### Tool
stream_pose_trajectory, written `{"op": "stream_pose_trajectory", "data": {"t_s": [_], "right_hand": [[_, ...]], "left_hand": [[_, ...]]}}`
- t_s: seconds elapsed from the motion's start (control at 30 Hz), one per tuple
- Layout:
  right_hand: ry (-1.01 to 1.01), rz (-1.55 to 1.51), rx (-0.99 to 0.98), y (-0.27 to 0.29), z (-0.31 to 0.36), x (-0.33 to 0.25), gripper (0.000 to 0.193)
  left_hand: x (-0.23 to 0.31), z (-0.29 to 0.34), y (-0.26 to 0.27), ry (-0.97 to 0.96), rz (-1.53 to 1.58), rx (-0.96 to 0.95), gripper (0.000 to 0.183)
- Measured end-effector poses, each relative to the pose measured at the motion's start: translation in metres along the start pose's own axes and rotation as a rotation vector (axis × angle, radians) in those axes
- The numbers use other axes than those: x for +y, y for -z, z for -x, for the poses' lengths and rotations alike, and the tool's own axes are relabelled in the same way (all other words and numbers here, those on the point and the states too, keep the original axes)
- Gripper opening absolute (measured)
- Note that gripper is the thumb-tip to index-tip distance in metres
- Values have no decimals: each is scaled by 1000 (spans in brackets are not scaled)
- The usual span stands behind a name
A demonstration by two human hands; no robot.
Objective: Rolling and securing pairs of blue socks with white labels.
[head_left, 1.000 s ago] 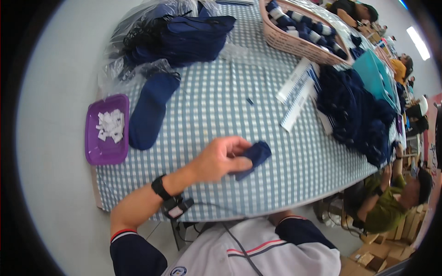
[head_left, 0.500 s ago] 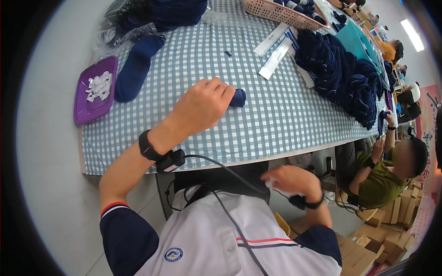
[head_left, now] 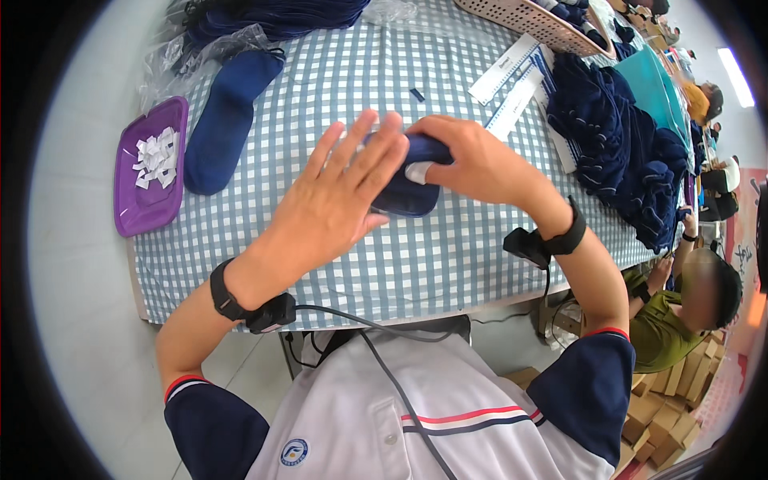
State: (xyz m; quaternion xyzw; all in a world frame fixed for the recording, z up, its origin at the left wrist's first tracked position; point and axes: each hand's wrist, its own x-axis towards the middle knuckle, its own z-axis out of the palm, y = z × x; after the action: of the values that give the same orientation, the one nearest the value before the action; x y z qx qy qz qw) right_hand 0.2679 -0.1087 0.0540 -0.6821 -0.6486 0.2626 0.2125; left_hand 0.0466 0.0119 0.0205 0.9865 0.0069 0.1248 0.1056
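Note:
A folded navy sock (head_left: 410, 200) rests on the blue-checked tablecloth (head_left: 448, 264) in front of me. My right hand (head_left: 484, 164) grips it from the right, fingers over its top and thumb on its upper side; the thumb has a white covering. Close to its left side is my left hand (head_left: 324, 196), fingers stretched and spread, partly overlapping the sock in the picture. I cannot tell whether the left fingers touch it. Farther left lies a single navy sock (head_left: 232, 120), flat, beside a purple tray (head_left: 126, 204) holding small white slips (head_left: 157, 157).
Navy socks (head_left: 612, 152) are heaped at the right, near a teal bin (head_left: 652, 84) and white printed strips (head_left: 512, 100). A pink perforated basket (head_left: 532, 20) stands at the far right, and a bagged navy pile (head_left: 280, 18) at the far left. A co-worker (head_left: 680, 320) sits right.
My right hand has come up from beside my body onto the sock and grips it. My left hand has come off it and spread its fingers. More of the sock shows.

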Motion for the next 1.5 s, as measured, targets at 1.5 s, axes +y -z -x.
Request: {"op": "stream_pose_trajectory", "data": {"t_s": [1.5], "right_hand": [[4,328,160,-13,114,-38,67]], "left_hand": [[-26,-8,6,-210,236,-338,87]]}}
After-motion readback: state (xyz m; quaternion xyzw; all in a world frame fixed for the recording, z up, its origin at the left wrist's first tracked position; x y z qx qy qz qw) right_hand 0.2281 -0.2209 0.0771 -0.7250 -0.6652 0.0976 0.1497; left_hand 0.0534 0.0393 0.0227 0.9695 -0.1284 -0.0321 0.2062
